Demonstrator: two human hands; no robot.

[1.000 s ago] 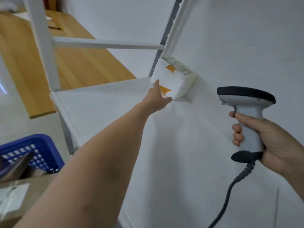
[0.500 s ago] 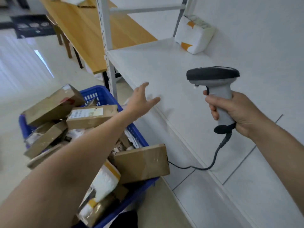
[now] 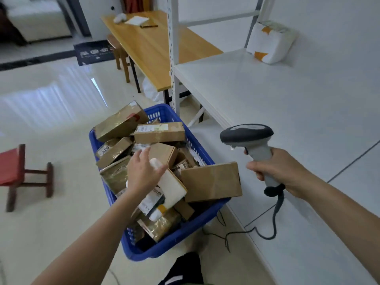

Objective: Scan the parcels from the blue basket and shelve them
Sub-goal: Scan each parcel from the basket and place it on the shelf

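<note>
On the floor stands the blue basket (image 3: 202, 154), heaped with several brown cardboard parcels and a white padded parcel (image 3: 174, 185). My left hand (image 3: 144, 173) hovers over the heap, fingers spread and its thumb side on the white padded parcel, not closed round it. A flat brown box (image 3: 211, 182) leans on the basket's right rim. My right hand (image 3: 277, 171) grips the grey barcode scanner (image 3: 246, 134) above the white shelf (image 3: 267, 103), head turned toward the basket. One white parcel with orange marks (image 3: 269, 45) stands at the shelf's back corner.
The shelf's white upright post (image 3: 173, 58) rises just behind the basket. A wooden table (image 3: 152, 48) stretches beyond it, and a red stool (image 3: 10, 167) is on the floor at left. The scanner cable (image 3: 257, 233) trails over the shelf edge to the floor.
My left hand left the white parcel at the shelf's back corner, swung back and dropped down onto the basket's heap. My view turned from the shelf toward the basket. The scanner stays gripped.
</note>
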